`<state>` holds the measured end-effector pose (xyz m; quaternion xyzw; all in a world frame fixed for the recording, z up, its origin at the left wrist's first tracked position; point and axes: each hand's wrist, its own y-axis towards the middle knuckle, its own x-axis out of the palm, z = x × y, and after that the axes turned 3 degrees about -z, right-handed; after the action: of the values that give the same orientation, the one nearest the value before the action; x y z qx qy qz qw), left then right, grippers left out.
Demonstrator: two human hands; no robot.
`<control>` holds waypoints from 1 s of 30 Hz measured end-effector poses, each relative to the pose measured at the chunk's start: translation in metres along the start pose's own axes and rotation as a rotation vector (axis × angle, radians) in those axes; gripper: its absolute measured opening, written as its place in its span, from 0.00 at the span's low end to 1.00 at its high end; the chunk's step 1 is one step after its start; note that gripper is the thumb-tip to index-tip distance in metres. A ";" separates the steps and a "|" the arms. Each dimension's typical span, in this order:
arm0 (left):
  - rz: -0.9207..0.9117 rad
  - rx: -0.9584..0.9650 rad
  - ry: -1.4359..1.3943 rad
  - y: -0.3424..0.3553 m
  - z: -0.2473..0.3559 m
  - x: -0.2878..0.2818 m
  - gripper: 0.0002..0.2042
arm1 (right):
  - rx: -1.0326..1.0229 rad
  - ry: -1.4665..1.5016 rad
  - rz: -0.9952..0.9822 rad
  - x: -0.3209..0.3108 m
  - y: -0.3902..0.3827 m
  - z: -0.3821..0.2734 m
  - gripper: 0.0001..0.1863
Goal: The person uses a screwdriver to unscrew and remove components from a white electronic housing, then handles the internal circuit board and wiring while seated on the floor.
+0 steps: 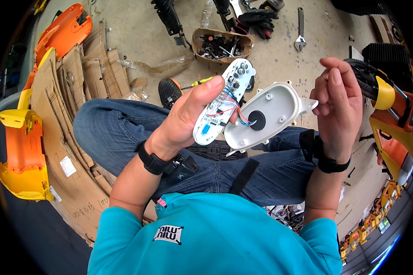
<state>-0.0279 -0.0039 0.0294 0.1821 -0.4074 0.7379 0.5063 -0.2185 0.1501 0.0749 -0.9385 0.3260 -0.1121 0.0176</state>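
My left hand (186, 112) is closed around a long oval white circuit board (209, 120), thumb along its edge. Round dark parts sit at its upper end, and a blue part near its lower end. Thin coloured wires (241, 118) run from the board to a black round spot inside a white plastic housing (276, 110). That hollow oval shell lies tilted beside the board above my lap, its inside facing up. My right hand (338, 98) is at the housing's right tab, fingers curled, thumb raised against them. The lower fingers seem to meet the tab; any grip is hidden.
Ahead stands a cardboard box (222, 46) of small parts, with black gloves (257, 20) and an adjustable wrench (300, 30) nearby. A yellow-handled tool (198, 83) lies by my shoe (170, 91). Flattened cardboard (59, 133) and orange-yellow covers (25, 146) are left; orange-yellow machine parts (394, 123) right.
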 end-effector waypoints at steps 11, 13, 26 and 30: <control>-0.095 0.026 -0.037 0.003 -0.003 -0.005 0.24 | 0.114 -0.089 0.027 0.000 0.001 0.003 0.09; -0.107 0.025 -0.060 0.002 -0.003 -0.006 0.24 | 0.079 -0.051 0.029 -0.001 0.001 0.004 0.08; -0.142 0.008 -0.079 0.004 -0.005 -0.007 0.25 | -0.044 0.036 -0.081 -0.003 -0.004 0.007 0.08; -0.129 0.010 -0.083 0.004 -0.007 -0.007 0.25 | -0.044 -0.144 -0.021 0.006 -0.007 0.005 0.09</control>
<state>-0.0279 -0.0036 0.0189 0.2409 -0.4120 0.6975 0.5346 -0.2090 0.1518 0.0716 -0.9477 0.3165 -0.0372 0.0190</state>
